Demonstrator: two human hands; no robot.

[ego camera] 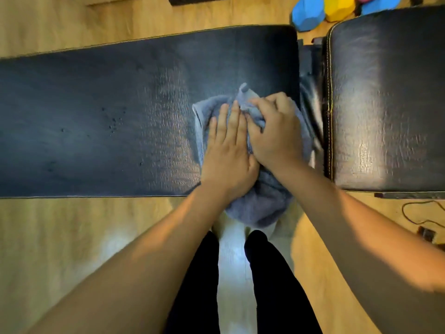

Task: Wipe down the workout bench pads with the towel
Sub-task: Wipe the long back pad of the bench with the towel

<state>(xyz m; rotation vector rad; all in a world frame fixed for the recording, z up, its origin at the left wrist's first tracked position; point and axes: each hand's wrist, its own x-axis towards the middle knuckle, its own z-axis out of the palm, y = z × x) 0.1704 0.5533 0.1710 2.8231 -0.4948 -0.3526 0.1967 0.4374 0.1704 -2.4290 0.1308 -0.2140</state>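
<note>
The right hand (274, 131) has its fingers curled round a bunched fold of the towel (260, 203) and grips it. The left hand (228, 150) lies flat just beside it, fingers straight, pressing the cloth down; the two hands touch at the thumb side.

The blue-grey towel sits at the right end of the long pad (96, 116), close to that pad's right edge. Its long axis runs across the pad's width, from far to near. A corner pokes up at the far end, and the near end droops over the pad's near edge.

The pad is black and creased, with a sheen around the towel and small dark specks further left. A second pad (385, 104), black with yellow stitching, lies to the right across a narrow gap showing dark frame (310, 59).

Below is a wooden floor (72, 237). Blue, yellow and pink dumbbells (305, 15) lie beyond the far right corner, and a cable (421, 213) lies near the second pad's near edge. The person's legs (192, 285), in black, stand at the near side.
</note>
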